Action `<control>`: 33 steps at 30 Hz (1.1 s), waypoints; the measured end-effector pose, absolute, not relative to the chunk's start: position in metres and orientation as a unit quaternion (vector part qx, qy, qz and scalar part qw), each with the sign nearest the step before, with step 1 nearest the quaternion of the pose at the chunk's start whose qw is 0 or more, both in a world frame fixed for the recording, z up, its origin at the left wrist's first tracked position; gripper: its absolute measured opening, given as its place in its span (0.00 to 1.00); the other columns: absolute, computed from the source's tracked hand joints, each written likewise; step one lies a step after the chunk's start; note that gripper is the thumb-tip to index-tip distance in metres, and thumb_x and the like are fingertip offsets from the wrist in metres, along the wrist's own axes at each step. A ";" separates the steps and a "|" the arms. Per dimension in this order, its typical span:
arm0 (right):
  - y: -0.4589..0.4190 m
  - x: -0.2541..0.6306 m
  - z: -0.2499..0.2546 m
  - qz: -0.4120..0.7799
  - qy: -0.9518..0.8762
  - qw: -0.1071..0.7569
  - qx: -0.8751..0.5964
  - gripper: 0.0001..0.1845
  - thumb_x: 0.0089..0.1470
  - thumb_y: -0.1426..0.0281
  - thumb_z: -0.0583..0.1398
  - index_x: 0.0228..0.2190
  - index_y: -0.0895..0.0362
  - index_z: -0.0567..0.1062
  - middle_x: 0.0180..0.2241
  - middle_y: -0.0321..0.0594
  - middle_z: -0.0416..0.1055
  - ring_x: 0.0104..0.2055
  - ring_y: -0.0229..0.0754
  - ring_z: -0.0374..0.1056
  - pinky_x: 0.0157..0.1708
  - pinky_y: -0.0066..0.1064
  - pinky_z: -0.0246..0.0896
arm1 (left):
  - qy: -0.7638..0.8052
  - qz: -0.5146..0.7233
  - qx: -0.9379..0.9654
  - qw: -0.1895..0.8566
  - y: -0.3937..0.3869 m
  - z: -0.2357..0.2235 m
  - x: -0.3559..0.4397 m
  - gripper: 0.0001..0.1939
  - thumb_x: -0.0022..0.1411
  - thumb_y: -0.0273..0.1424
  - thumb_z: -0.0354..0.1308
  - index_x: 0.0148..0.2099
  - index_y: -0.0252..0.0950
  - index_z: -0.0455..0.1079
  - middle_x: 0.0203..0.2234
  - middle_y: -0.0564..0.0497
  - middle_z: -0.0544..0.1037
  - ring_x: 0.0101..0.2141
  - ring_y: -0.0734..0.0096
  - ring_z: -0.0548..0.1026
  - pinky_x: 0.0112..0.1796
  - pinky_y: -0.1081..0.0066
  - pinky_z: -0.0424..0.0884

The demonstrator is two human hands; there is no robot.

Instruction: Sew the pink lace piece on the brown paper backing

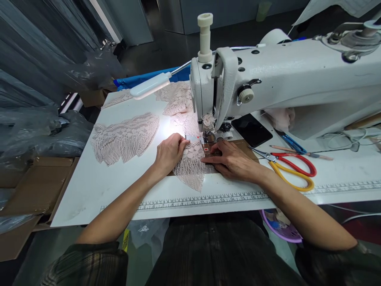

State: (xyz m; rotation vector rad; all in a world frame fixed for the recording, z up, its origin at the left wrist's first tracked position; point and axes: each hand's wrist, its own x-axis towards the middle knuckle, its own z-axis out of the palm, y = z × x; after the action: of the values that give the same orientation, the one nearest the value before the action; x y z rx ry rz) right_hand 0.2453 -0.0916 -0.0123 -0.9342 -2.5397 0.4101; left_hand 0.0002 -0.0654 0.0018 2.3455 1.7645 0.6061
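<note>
A pale pink lace piece (191, 169) lies under the needle of a white sewing machine (285, 75) on the white table (89, 186). My left hand (169, 153) rests on the lace's left side, fingers curled and pinching its edge near the presser foot (205, 139). My right hand (230, 161) lies flat on the lace and the needle plate just right of the foot, fingers stretched toward the needle.
More lace pieces (125, 137) lie at the left and behind the machine. Red-and-yellow scissors (291, 169), a blue clipper (290, 142), a pencil and a black phone (251, 130) sit right of the needle. A lamp (150, 84) lights the work. Cardboard boxes (26, 190) stand left.
</note>
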 end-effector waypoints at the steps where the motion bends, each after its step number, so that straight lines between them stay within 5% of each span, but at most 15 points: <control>1: -0.092 0.245 -0.012 0.146 -0.909 0.201 -0.335 0.18 0.63 0.70 0.56 0.51 0.46 0.78 0.45 0.48 0.65 0.49 0.50 0.60 0.49 0.45 0.60 | 0.585 0.204 0.782 0.070 -0.065 0.002 0.001 0.14 0.71 0.37 0.50 0.33 0.36 0.63 0.25 0.52 0.72 0.25 0.72 0.66 0.25 0.72 0.56; 12: -0.092 0.244 -0.009 0.145 -0.909 0.195 -0.338 0.18 0.62 0.70 0.56 0.51 0.47 0.78 0.45 0.48 0.66 0.50 0.51 0.60 0.50 0.47 0.60 | 0.577 0.182 0.797 0.004 -0.064 0.000 0.000 0.14 0.69 0.42 0.55 0.40 0.35 0.67 0.33 0.48 0.74 0.26 0.70 0.69 0.25 0.71 0.58; 18: -0.092 0.244 -0.009 0.141 -0.911 0.193 -0.336 0.19 0.62 0.71 0.57 0.51 0.46 0.78 0.46 0.49 0.66 0.51 0.51 0.60 0.50 0.47 0.60 | 0.263 0.225 0.937 0.037 -0.062 -0.003 -0.011 0.13 0.70 0.39 0.52 0.44 0.36 0.73 0.40 0.44 0.80 0.38 0.65 0.76 0.38 0.64 0.72; 25: -0.093 0.244 -0.009 0.146 -0.908 0.196 -0.340 0.18 0.62 0.71 0.56 0.50 0.46 0.78 0.46 0.48 0.66 0.51 0.51 0.61 0.51 0.48 0.60 | 0.292 0.055 0.955 -0.014 -0.077 0.008 -0.004 0.33 0.68 0.52 0.48 0.61 0.30 0.64 0.61 0.32 0.66 0.51 0.44 0.71 0.45 0.50 0.69; 33: -0.093 0.247 -0.004 0.191 -0.907 0.187 -0.326 0.18 0.59 0.71 0.57 0.48 0.48 0.79 0.44 0.46 0.69 0.49 0.49 0.64 0.52 0.47 0.61 | 0.312 0.026 0.948 -0.054 -0.099 0.016 0.013 0.42 0.64 0.60 0.47 0.58 0.24 0.67 0.58 0.26 0.68 0.48 0.44 0.72 0.49 0.50 0.63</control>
State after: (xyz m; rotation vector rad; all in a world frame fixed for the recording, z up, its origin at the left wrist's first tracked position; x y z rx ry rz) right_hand 0.2469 -0.0935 -0.0037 -0.9179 -2.5529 0.5367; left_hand 0.0128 -0.0995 0.0158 3.0858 1.0140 0.0836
